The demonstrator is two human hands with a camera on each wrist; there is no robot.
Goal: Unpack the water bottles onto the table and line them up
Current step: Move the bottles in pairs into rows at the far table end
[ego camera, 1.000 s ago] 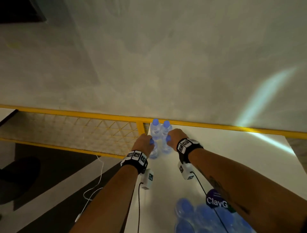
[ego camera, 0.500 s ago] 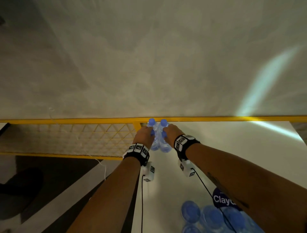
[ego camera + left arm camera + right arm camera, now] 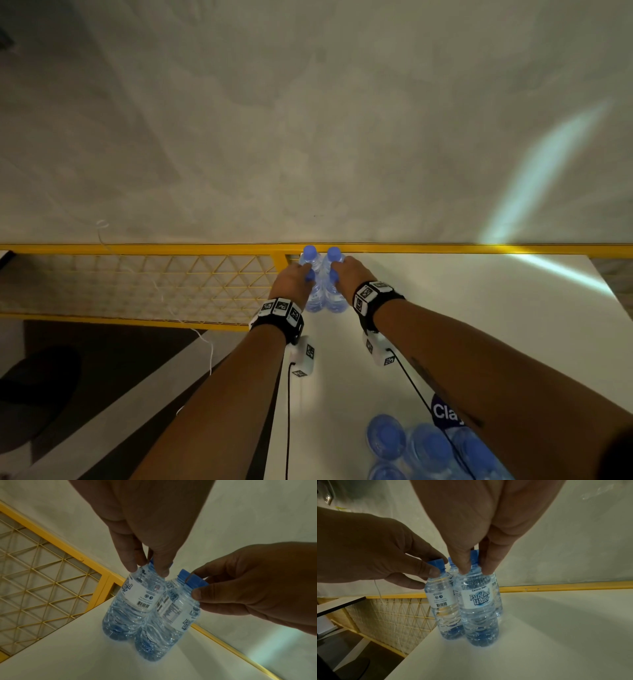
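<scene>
Small clear water bottles with blue caps stand in a tight cluster at the far left corner of the white table [image 3: 462,308]. My left hand [image 3: 309,276] pinches the cap of the front left bottle [image 3: 139,595]. Just to its right, my right hand [image 3: 334,274] pinches the cap of the front right bottle [image 3: 477,599], labelled Purified Water. Both held bottles are upright with their bases on the table, side by side and touching. Two more bottles [image 3: 322,255] stand directly behind them against the yellow rail.
A plastic-wrapped pack of bottles [image 3: 428,448] with a purple label lies at the near right of the table. A yellow rail [image 3: 445,248] runs along the table's back edge by the wall. Left of the table are a yellow mesh panel [image 3: 137,287] and dark floor.
Both hands have carried their bottles away from me toward the back rail. The two held bottles now stand close against the two back bottles.
</scene>
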